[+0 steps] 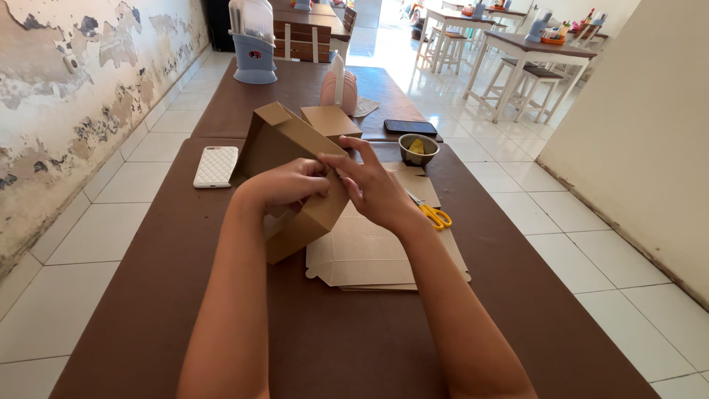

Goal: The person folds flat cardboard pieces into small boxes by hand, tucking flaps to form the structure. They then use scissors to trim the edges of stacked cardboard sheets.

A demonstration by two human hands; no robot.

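Bare forearms reaching up from the bottom edge, both hands meeting on a half-folded brown cardboard box held tilted above the counter.

Largest first: long dark brown counter under everything, running away from the hands toward the far end of the room. Beyond the hands, near the far end, a pale blue holder with clear upright items in it.

Next, the cardboard box itself, raised on edge, one corner up and left of the hands, lower end just above the counter. Left hand curled around the box's near wall, fingers pressed into the fold. Right hand with fingers spread narrow, thumb and fingertips pinching a flap at the box's right edge, touching the left hand's knuckles.

Below and right of the hands, a stack of flat cardboard blanks lying on the counter. Just beyond the hands, a finished small brown box, and behind it a pink napkin holder.

Left of the left hand, well apart, a white phone case lying face down. Beyond the right hand, a small bowl with something yellow inside, and past it a black phone. Just right of the right wrist, yellow-handled scissors resting on the blanks.
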